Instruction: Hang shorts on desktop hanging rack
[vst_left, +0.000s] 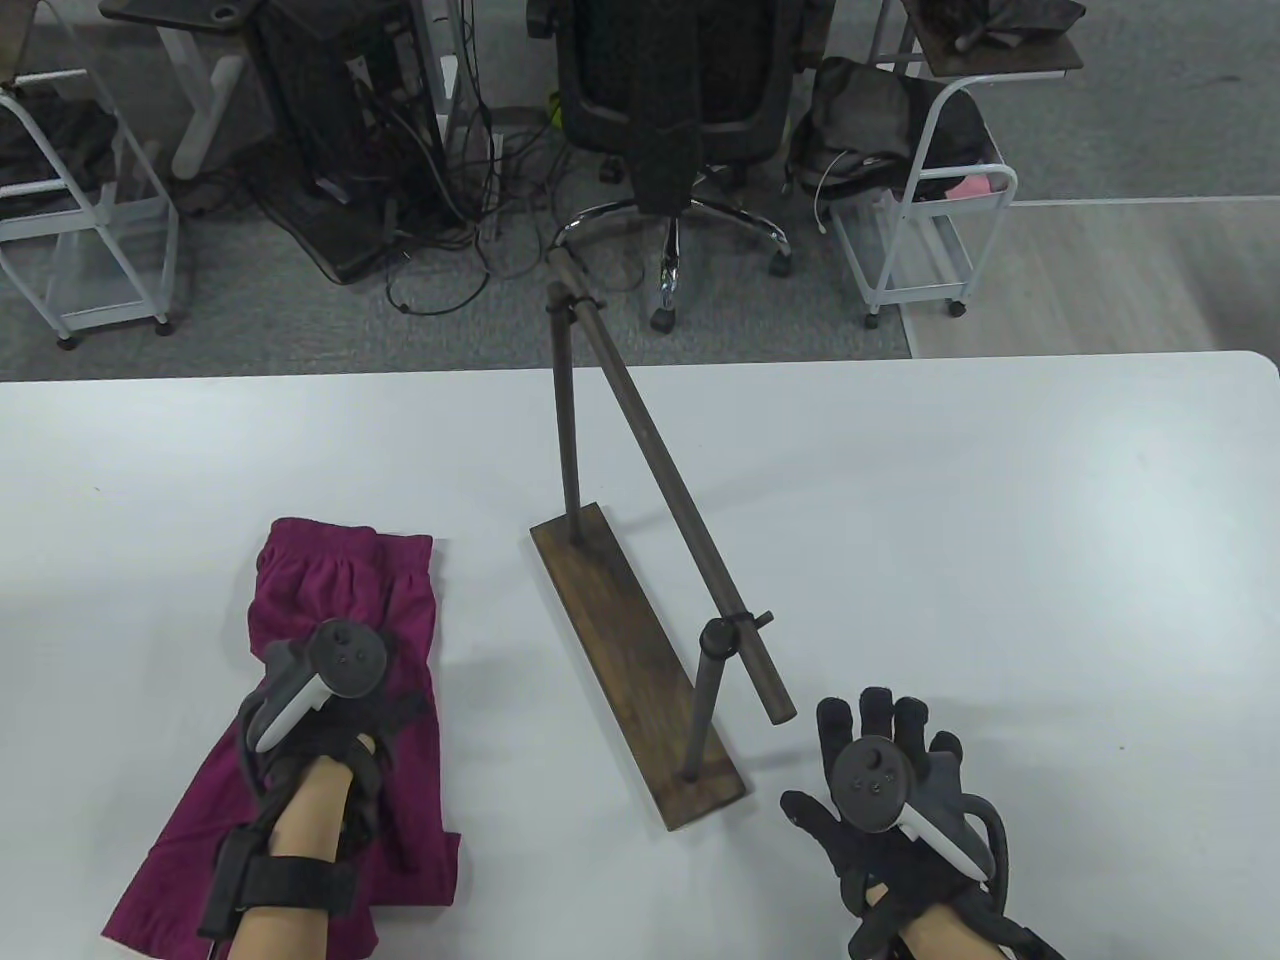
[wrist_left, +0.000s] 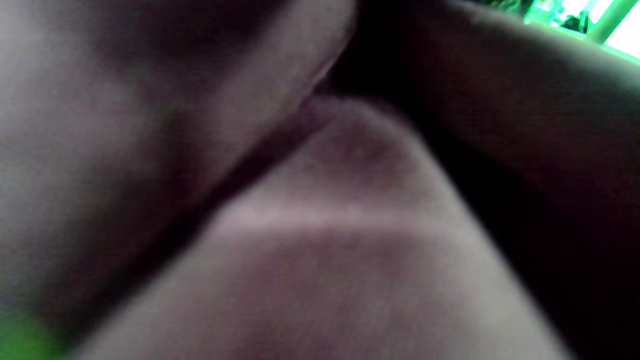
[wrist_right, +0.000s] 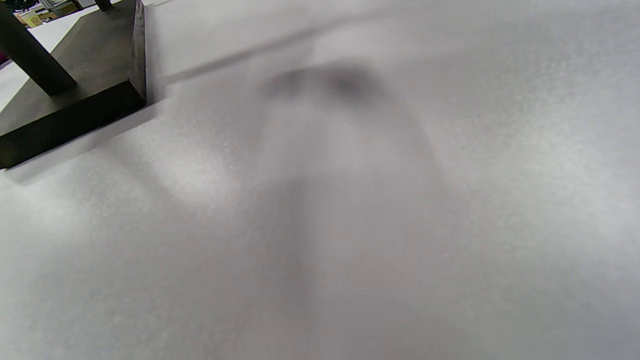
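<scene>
1. A pair of magenta fabric shorts (vst_left: 340, 640) was recorded lying flat on the white table (vst_left: 1000, 520), at the near left, with one leg hem close to the table's near edge.
2. A dark wooden desktop hanging rack (vst_left: 640, 660), formed of a long plank base, two upright posts and a round crossbar (vst_left: 670, 490), was set diagonally at mid-table, just beside the shorts but apart from them. The bar's near end overhung the base toward the right hand.
3. The left hand (vst_left: 330, 720), in a black sensor glove, was laid upon the middle of the shorts; its fingers were hidden beneath the tracker, so whether cloth was gripped could not be told. The left wrist view was blurred.
4. The right hand (vst_left: 890, 790), likewise gloved, was spread open with its fingers (vst_left: 875, 710) extended, nothing held, near the base's front corner (wrist_right: 75, 115).
5. Bare tabletop was noted across the whole right half and behind the rack to the far edge.
</scene>
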